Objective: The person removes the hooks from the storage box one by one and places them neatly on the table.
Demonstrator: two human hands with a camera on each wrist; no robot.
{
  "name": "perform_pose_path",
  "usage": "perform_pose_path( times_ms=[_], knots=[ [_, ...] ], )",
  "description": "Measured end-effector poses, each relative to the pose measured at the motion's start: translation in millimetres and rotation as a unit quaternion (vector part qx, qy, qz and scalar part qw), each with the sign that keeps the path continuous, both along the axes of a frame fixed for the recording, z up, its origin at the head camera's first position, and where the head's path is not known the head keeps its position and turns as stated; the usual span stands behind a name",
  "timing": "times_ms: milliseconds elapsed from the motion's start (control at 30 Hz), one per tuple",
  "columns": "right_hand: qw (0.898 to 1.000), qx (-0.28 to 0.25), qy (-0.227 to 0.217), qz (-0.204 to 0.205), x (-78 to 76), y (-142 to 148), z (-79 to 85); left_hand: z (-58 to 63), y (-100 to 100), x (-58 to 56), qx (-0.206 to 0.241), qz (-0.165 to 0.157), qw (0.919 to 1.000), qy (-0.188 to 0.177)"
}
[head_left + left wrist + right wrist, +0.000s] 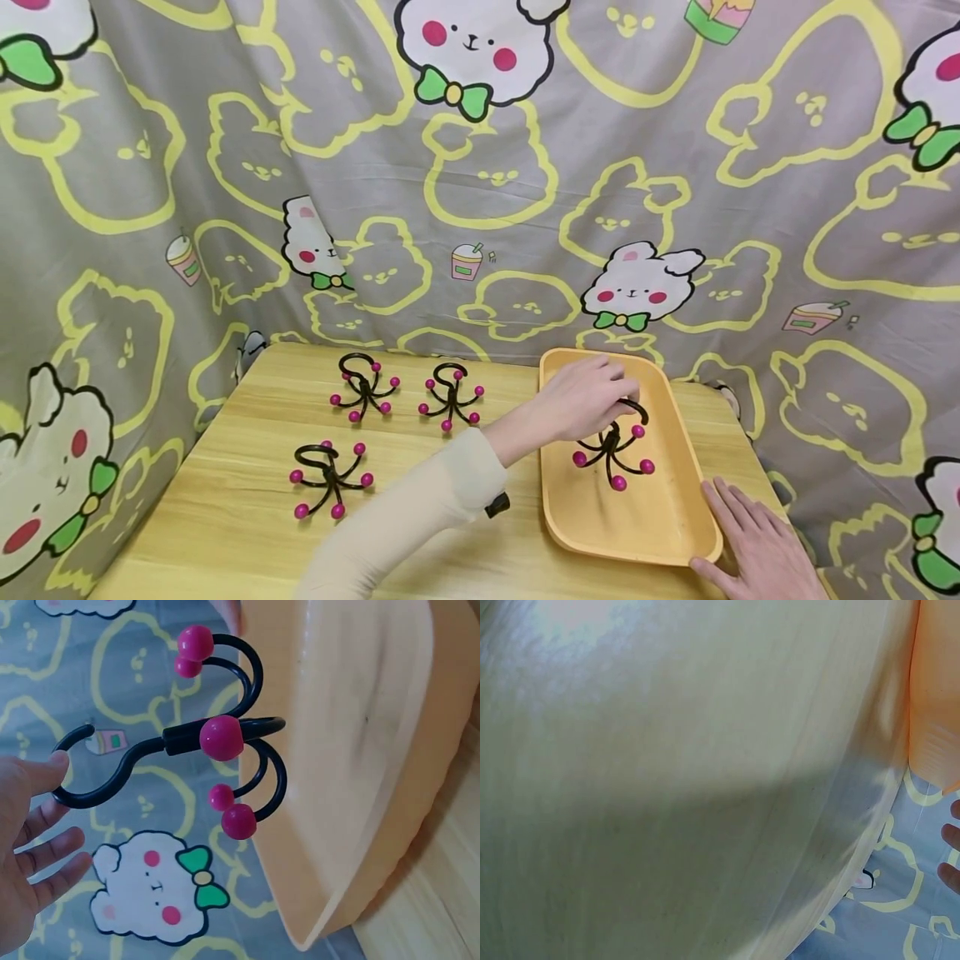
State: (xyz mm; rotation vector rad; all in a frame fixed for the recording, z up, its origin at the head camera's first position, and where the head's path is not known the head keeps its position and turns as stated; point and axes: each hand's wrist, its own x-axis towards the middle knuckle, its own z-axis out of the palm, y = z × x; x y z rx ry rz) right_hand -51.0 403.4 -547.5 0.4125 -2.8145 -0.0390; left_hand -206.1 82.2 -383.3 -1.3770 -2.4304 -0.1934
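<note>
My left hand (pixel 592 398) pinches the curved top of a black multi-arm hanging hook (pixel 612 442) with pink ball tips, over the orange tray (pixel 652 529). In the left wrist view, thumb and index finger of the hand (pixel 30 855) meet at the crook of the hook (pixel 180 740), and the other fingers extend beside it. The hook's arms hang down toward the tray floor. At the tray's near right corner, my right hand (pixel 765 542) rests against the rim, fingers fairly straight. Only a few of its fingertips (pixel 951 838) show in the right wrist view, beside the tray (pixel 934 690).
Three similar hooks stand on the wooden table (pixel 420 533): one at the back left (pixel 364 390), another right of it (pixel 451 397), a third nearer the front (pixel 331 478). A small black object (pixel 497 505) shows beneath the left sleeve. A patterned curtain (pixel 495 192) surrounds the table.
</note>
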Motion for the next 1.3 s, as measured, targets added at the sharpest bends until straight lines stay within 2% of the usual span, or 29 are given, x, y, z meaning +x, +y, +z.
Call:
perform_pose_path(
  times_ms=[367,567,800,1133,1300],
  knots=[
    [1.000,-0.001,0.008,0.002,0.8,1,-0.8,5.4,-41,16.0,0.015,0.001,0.9999,-0.005],
    [1.000,-0.002,0.009,0.004,0.0,2,-1.9,3.8,-68,21.7,0.025,0.004,0.9994,-0.024],
    [1.000,0.003,0.010,0.005,0.4,2,-3.2,-6.1,-99,30.7,0.032,0.020,0.9985,-0.039],
    [1.000,0.002,0.013,0.006,0.7,2,-3.5,-22.7,-141,43.2,0.078,0.022,0.9966,-0.011],
    [1.000,0.000,0.011,0.006,0.5,2,-2.6,-30.7,-157,49.7,0.092,0.030,0.9952,-0.014]
  ],
)
